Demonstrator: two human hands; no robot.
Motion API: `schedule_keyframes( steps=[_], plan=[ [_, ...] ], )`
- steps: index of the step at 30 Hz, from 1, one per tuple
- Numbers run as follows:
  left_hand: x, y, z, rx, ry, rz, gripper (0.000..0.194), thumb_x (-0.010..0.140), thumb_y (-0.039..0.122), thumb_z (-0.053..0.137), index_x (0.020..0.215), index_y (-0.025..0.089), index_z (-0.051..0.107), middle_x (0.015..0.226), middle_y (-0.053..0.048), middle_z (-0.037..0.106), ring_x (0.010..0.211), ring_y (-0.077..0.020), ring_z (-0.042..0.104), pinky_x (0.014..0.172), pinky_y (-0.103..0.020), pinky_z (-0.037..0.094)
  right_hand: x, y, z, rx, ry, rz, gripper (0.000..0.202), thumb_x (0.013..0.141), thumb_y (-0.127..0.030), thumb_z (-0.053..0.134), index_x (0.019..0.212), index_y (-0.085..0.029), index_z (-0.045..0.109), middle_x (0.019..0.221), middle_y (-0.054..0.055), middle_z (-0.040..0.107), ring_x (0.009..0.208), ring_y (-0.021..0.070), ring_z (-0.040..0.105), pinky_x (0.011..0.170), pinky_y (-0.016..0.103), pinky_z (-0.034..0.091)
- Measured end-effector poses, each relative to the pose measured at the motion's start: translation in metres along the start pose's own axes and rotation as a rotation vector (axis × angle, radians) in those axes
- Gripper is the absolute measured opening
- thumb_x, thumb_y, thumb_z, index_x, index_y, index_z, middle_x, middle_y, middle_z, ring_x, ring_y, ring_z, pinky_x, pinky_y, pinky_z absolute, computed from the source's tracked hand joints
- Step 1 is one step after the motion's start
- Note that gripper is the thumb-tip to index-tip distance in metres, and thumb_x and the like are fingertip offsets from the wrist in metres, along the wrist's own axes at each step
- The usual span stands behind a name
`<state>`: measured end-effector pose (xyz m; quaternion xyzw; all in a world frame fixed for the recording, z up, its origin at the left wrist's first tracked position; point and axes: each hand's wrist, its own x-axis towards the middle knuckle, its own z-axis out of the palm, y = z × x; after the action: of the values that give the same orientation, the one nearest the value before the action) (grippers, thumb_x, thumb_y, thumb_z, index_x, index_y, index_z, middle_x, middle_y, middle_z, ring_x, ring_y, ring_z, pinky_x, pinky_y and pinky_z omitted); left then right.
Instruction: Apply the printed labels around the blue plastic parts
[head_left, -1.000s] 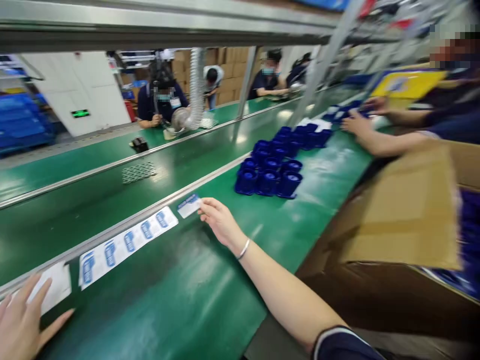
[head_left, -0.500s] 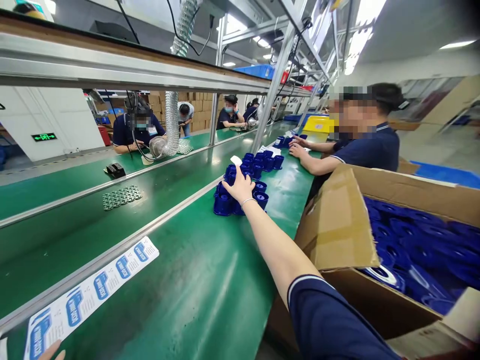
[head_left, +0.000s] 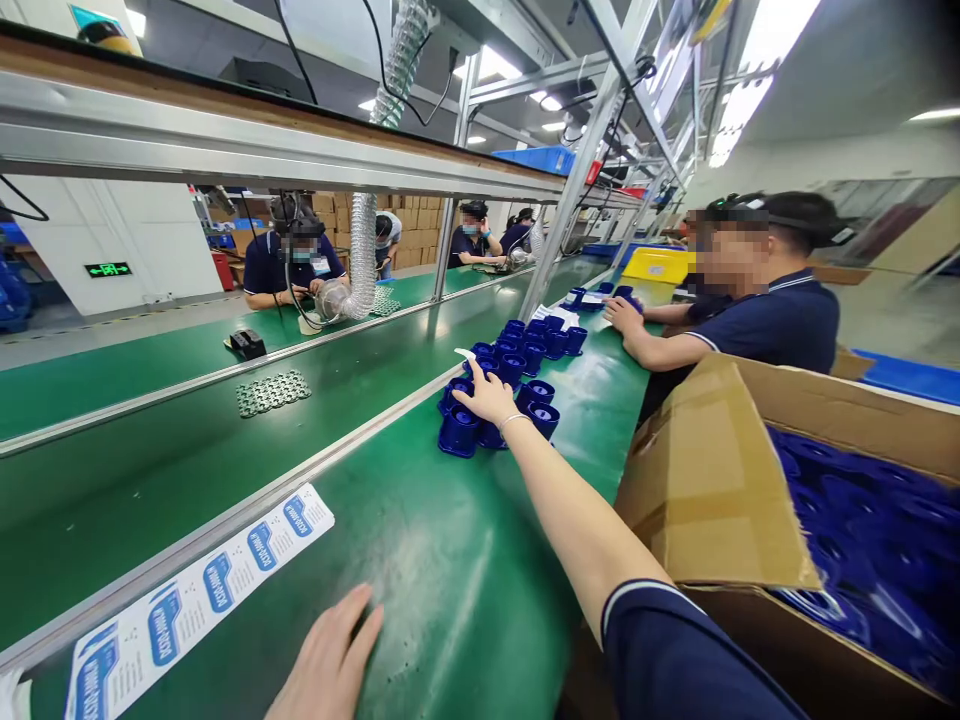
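My right hand (head_left: 489, 398) reaches out over a cluster of dark blue plastic cup-shaped parts (head_left: 460, 430), its fingers spread. A small white label (head_left: 465, 354) sits at the tip of its raised finger. Whether the other fingertips touch the parts is unclear. Low in the view, my left hand (head_left: 330, 655) hovers near the green work surface (head_left: 420, 560) with fingers stretched and nothing in them. To its left lies a white sheet of blue-printed labels (head_left: 217, 585), along the metal rail.
An open cardboard box (head_left: 720, 470) of blue plastic parts (head_left: 862, 540) stands at my right. A co-worker (head_left: 780, 310) handles blue parts farther along. Across the belt are a perforated green sheet (head_left: 274, 393), a black tape dispenser (head_left: 246, 344) and a slanted metal post (head_left: 574, 170).
My left hand has moved right, off the label sheet and over the green surface. My right hand has lowered slightly towards the blue parts with the white label. The camera view has shifted left.
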<state>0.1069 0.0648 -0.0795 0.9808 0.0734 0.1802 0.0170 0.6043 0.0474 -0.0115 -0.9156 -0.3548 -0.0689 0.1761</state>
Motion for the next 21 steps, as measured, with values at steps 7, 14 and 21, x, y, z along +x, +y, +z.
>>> schedule_keyframes(
  steps=[7,14,21],
  plan=[
    [0.08,-0.024,-0.001,0.208,0.152,-0.2,0.056,0.095,0.047,0.054,0.145,0.02,0.054,0.16,-0.012,0.04,0.151,-0.0375,0.028,0.123,-0.062,0.006,-0.053,-0.037,-0.001,0.057,-0.049,-0.235,0.082,0.097,-0.049,0.054,0.162,-0.025,0.009,0.134,0.01,0.063,0.143,0.0368,0.032,0.112,0.062,0.029],
    [0.08,-0.085,-0.01,0.216,-0.044,-0.474,0.056,0.096,0.05,0.05,0.146,0.024,0.054,0.157,-0.022,0.041,0.147,-0.0498,0.026,0.109,-0.074,0.026,-0.074,-0.087,-0.004,0.094,-0.102,-0.426,0.077,0.098,-0.061,0.049,0.161,-0.034,0.013,0.145,0.006,0.054,0.141,0.041,0.034,0.109,0.07,0.026],
    [0.06,-0.086,-0.013,0.182,-0.112,-0.415,0.042,0.1,0.039,0.046,0.139,0.03,0.06,0.148,-0.019,0.052,0.137,-0.0374,0.048,0.111,-0.064,0.034,-0.093,-0.121,-0.006,0.139,-0.152,-0.557,0.078,0.098,-0.053,0.055,0.161,-0.032,0.015,0.144,0.008,0.056,0.14,0.0397,0.034,0.106,0.068,0.032]
  ],
)
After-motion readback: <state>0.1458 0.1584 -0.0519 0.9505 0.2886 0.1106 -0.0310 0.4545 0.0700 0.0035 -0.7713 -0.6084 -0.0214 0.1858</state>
